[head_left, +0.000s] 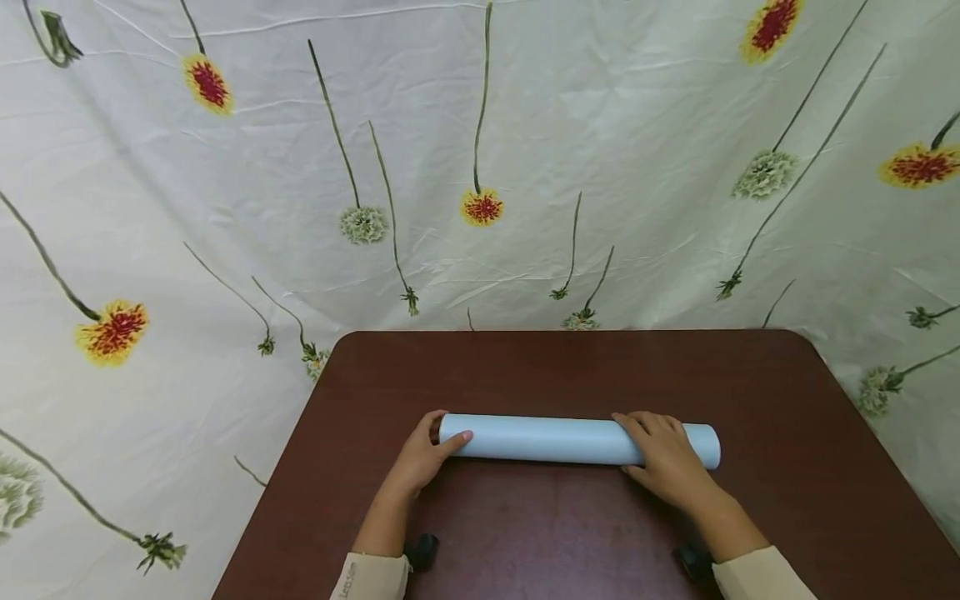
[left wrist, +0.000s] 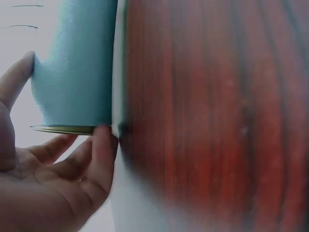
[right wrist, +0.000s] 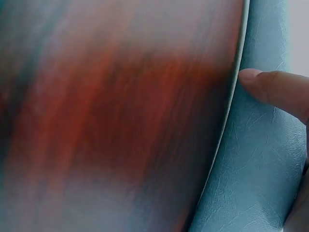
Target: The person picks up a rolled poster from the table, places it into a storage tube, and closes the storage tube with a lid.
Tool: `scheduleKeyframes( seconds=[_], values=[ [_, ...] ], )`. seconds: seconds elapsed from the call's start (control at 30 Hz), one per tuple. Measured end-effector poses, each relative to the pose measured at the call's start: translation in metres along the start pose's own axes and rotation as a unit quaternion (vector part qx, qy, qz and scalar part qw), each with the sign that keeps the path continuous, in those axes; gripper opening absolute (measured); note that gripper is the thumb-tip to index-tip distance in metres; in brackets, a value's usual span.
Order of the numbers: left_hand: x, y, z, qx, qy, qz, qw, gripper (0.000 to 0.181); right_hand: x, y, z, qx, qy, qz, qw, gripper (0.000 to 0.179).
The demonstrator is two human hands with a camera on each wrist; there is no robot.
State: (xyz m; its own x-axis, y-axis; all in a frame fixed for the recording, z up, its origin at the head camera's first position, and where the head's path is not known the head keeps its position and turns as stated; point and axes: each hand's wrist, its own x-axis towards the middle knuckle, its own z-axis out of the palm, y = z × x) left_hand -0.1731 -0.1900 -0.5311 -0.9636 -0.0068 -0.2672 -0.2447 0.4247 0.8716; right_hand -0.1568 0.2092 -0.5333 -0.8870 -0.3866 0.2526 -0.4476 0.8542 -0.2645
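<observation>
A light blue roll (head_left: 536,439) lies crosswise on the brown table, its surface finely creased like leatherette in the right wrist view. My left hand (head_left: 422,454) holds its left end, thumb along the near side. In the left wrist view the fingers (left wrist: 102,150) of that hand bend under the roll's open end, which has a thin yellowish rim (left wrist: 63,129). Near the right end my right hand (head_left: 670,460) grips the roll from above, fingers over the top and thumb on the near side. The right thumb (right wrist: 275,89) presses on the blue surface in the right wrist view.
The dark brown table (head_left: 555,367) has rounded far corners. Behind and beside it hangs a white cloth (head_left: 637,125) printed with flowers. A dark wrist device (head_left: 422,552) sits at the left wrist and another dark device (head_left: 693,562) at the right.
</observation>
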Motion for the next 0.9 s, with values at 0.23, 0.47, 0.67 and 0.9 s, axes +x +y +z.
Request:
scheduleKeyframes(
  seconds=[0.23,0.47,0.67,0.9],
  values=[
    [0.002,0.000,0.000,0.026,0.004,-0.002,0.9997,0.088,0.000,-0.002,-0.001,0.004,0.001,0.004,1.0000,0.084],
    [0.000,-0.001,0.000,0.025,0.010,0.002,0.9996,0.087,-0.012,0.005,-0.010,0.029,0.026,0.047,0.9981,0.080],
    [-0.002,-0.002,-0.001,0.030,0.008,0.005,0.9995,0.086,-0.027,0.016,-0.017,0.051,0.061,0.099,0.9919,0.068],
    [-0.002,-0.005,0.000,0.022,0.008,0.002,0.9997,0.087,-0.038,0.025,-0.021,0.083,0.085,0.127,0.9847,0.063]
  ],
)
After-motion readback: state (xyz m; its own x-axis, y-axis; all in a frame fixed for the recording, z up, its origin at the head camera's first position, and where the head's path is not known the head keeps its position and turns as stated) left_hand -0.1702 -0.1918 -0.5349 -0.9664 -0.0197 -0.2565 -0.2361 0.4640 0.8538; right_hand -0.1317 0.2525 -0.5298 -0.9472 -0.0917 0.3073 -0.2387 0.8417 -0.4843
